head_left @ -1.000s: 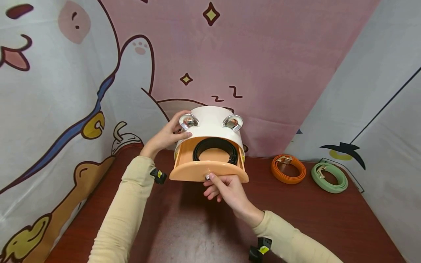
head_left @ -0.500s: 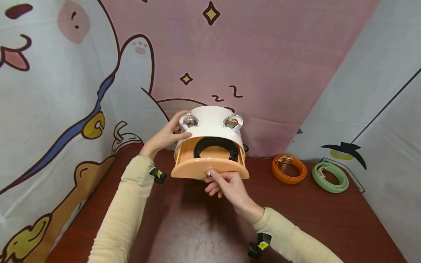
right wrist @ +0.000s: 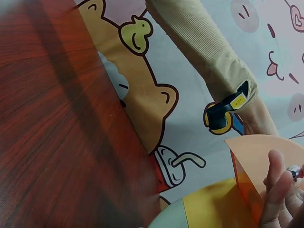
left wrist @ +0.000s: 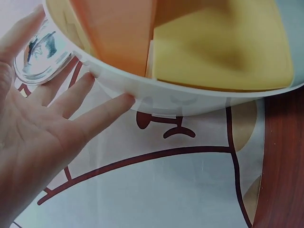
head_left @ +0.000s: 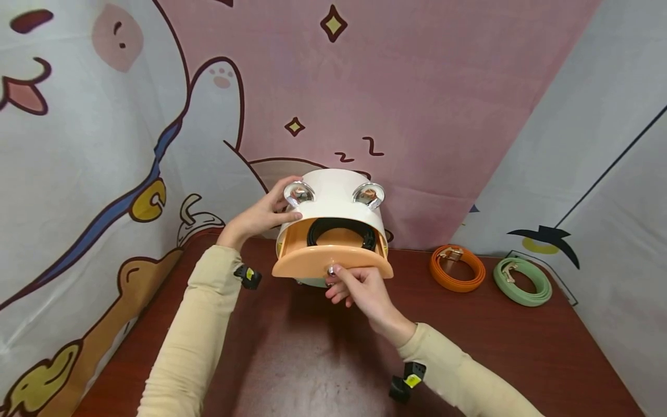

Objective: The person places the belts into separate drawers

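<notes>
A white frog-like drawer box point(head_left: 333, 200) with two silver eye-shaped knobs point(head_left: 300, 194) stands at the back of the table. Its orange top drawer point(head_left: 307, 262) is pulled partly out, holding a coiled black belt point(head_left: 341, 224). My right hand point(head_left: 367, 292) pinches the small silver knob point(head_left: 331, 270) between thumb and fingers. Spread, fairly straight fingers of my left hand point(head_left: 263, 215) rest against the box's left side, thumb on top. In the left wrist view, a yellow drawer point(left wrist: 223, 47) shows beside the orange one. The lower drawers are mostly hidden in the head view.
On the right of the dark red table point(head_left: 312, 359) lie a coiled orange belt point(head_left: 458, 282) and a coiled green belt point(head_left: 531, 296), both with metal buckles. A printed cartoon cloth point(head_left: 427, 116) hangs close behind the box and along both sides.
The orange drawer has slid a little further into the box, with my right hand moving along at the knob. Less of the black belt shows. My left hand stays nearly still.
</notes>
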`<state>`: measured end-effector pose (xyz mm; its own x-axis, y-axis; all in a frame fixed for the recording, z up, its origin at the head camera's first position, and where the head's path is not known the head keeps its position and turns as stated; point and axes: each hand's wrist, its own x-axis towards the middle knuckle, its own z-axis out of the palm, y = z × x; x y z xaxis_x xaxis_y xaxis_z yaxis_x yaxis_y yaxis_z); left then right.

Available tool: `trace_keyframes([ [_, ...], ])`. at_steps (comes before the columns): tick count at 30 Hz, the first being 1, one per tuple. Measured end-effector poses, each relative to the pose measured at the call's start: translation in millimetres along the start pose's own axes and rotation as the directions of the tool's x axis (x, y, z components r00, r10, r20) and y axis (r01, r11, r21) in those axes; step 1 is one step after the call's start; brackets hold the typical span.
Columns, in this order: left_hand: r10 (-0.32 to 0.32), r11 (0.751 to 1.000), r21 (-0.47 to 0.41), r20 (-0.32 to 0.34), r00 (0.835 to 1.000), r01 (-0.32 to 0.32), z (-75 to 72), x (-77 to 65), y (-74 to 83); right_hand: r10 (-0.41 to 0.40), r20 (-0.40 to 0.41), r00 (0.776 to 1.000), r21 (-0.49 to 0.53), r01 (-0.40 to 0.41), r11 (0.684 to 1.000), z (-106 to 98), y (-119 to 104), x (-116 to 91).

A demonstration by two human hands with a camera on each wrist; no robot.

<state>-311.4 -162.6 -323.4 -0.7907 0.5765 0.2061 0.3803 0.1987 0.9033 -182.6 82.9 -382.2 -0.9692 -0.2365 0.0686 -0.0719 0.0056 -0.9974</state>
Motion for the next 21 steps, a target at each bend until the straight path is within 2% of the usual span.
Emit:
trace_keyframes([
  [9,-0.003,1.000,-0.017,0.021,1.000,0.003,-1.2,-0.6,1.6,0.019,-0.035,0.999,0.016,-0.019,1.000,0.1,2.4,5.9],
  [21,0.006,1.000,0.009,0.016,1.000,-0.006,-1.9,0.2,0.8,0.036,-0.042,0.998,0.019,-0.035,0.999,-1.8,2.4,11.7],
])
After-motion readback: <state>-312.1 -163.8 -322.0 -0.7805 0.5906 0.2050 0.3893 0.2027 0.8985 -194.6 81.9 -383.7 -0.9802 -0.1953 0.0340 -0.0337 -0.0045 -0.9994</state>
